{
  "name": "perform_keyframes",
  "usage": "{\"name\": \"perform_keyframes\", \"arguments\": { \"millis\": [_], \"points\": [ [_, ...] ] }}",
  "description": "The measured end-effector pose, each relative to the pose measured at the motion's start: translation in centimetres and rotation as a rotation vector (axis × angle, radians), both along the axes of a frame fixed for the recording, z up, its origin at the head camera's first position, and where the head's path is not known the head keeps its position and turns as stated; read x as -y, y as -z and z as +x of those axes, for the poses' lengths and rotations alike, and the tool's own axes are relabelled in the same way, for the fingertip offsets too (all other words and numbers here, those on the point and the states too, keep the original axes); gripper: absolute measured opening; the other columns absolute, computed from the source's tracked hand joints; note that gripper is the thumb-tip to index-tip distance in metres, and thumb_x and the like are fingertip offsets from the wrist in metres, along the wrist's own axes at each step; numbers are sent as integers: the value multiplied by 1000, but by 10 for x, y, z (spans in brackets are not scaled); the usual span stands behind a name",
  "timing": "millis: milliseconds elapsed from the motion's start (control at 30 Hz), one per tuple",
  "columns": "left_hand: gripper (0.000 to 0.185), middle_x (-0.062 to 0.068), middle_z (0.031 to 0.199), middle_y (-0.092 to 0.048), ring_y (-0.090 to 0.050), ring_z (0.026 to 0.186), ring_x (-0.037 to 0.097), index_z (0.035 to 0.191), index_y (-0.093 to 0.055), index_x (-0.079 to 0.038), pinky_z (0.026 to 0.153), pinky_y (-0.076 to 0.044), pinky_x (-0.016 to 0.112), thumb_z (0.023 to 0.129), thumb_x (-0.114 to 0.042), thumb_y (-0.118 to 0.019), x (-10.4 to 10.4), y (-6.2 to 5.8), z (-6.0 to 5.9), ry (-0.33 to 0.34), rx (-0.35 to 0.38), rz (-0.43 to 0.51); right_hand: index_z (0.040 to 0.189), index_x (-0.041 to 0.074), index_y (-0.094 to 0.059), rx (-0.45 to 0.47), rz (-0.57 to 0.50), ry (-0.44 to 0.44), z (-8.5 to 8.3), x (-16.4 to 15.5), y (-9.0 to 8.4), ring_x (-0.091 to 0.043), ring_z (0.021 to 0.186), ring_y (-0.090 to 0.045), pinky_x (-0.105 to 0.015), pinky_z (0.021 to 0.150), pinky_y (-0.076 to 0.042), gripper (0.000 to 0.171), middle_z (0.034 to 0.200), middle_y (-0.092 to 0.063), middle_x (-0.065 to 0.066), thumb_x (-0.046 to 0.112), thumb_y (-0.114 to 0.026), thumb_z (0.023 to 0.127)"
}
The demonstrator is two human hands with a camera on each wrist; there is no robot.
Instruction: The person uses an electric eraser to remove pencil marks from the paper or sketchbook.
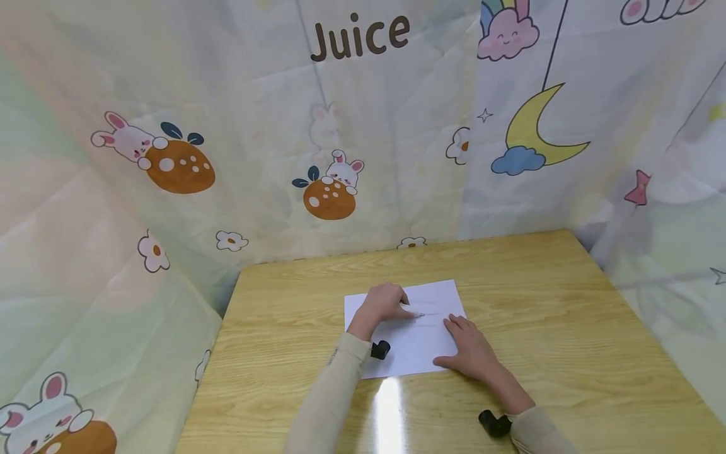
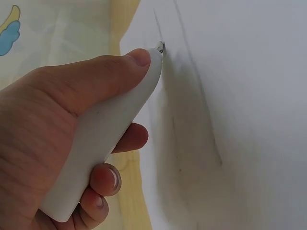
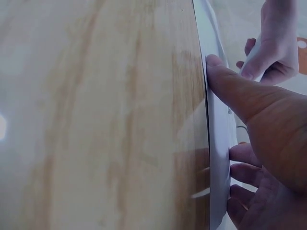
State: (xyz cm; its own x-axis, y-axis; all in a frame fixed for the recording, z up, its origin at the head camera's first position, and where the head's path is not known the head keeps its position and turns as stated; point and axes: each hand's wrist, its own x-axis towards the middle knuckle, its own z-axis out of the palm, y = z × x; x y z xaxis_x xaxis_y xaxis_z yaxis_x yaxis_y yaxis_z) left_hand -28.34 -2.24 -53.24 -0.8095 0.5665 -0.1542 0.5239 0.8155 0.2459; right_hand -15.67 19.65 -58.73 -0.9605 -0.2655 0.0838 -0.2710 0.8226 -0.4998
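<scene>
Closest to my head view is the right hand (image 1: 472, 353), fingers flat and spread, pressing the near right corner of the sheet of paper (image 1: 422, 343) onto the bench (image 1: 567, 315). From the right wrist view, its thumb (image 3: 225, 79) lies along the paper's edge. Over the far left part of the paper, my left hand (image 1: 386, 301) has its fingers curled round a white pen-shaped tool (image 2: 103, 139), the tip touching the paper beside faint grey lines (image 2: 192, 72). To do this stroke well, I judge the tip should run lightly along the line while the flat hand pins the sheet against sliding. The paper sits mid-bench, well apart from every bench edge; bare wood lies right of and beyond it, with printed curtains (image 1: 340, 126) closing off the far and left sides.
</scene>
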Motion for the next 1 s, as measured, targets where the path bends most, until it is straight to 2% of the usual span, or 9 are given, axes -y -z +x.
{"name": "perform_keyframes", "arguments": {
  "millis": [167,367,600,767,1000],
  "points": [
    [30,-14,80,-68,-52,61,5,91,-80,-23,56,-42,24,77,-50,-78,2,1,0,-37,-5,-29,138,-8,-47,16,-6,-12,0,1,0,-46,131,-35,-59,104,-28,92,142,-42,-27,48,-81,73],
    [31,-14,79,-68,-51,62,6,91,-80,-22,55,-42,25,78,-51,-76,1,1,3,3,4,-9,138,-8,-46,32,-1,-3,2,1,2,-46,132,-34,-59,103,-29,93,143,-41,-27,49,-81,73],
    [32,-14,78,-67,-50,60,5,91,-79,-23,55,-42,25,78,-51,-77,-2,0,3,-34,0,-29,137,-9,-47,11,0,1,3,1,-2,-46,131,-35,-59,103,-30,92,142,-42,-28,46,-82,73],
    [34,-11,84,-70,-52,61,5,94,-79,-20,56,-43,23,79,-50,-76,-7,-1,1,9,-4,-11,138,-9,-46,9,-12,5,3,1,-3,-47,132,-34,-59,103,-29,92,143,-41,-28,46,-81,73],
    [33,-13,82,-69,-51,62,5,92,-80,-22,56,-43,25,78,-51,-77,-4,-1,2,-29,-7,-29,138,-9,-46,5,0,5,2,0,0,-46,132,-34,-59,103,-29,93,143,-41,-27,47,-81,73]
  ]
}}
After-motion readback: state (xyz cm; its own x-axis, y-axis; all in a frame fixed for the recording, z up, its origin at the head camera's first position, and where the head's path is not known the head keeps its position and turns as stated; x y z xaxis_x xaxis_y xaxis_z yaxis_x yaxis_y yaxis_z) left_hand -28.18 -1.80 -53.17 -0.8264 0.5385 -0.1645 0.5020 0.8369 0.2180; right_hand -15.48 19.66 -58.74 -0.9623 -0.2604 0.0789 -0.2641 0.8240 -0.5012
